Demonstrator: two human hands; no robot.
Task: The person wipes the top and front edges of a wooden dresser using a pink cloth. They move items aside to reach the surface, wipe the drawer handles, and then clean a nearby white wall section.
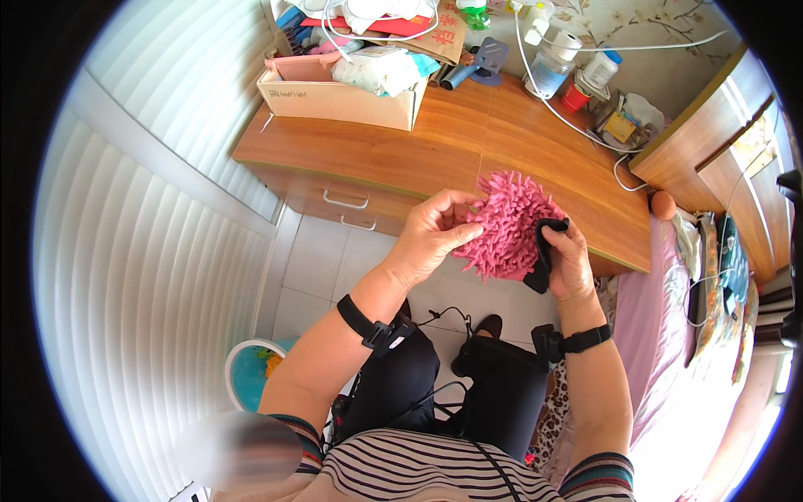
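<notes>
A pink chenille cleaning mitt (507, 226) with a black cuff (541, 263) is held up in front of me, over the front edge of the wooden cabinet. My left hand (439, 229) pinches its left side between thumb and fingers. At the right side, my right hand (569, 257) grips the black cuff, thumb in front; the fingers behind are partly hidden. Both wrists wear black straps with small devices.
The wooden cabinet top (452, 144) bears a cardboard box (339, 100), a large clear bottle (547, 72), a red can (575, 97) and white cables. A bed (652, 326) stands at right, a blue bin (248, 376) at lower left, beside pleated white panels.
</notes>
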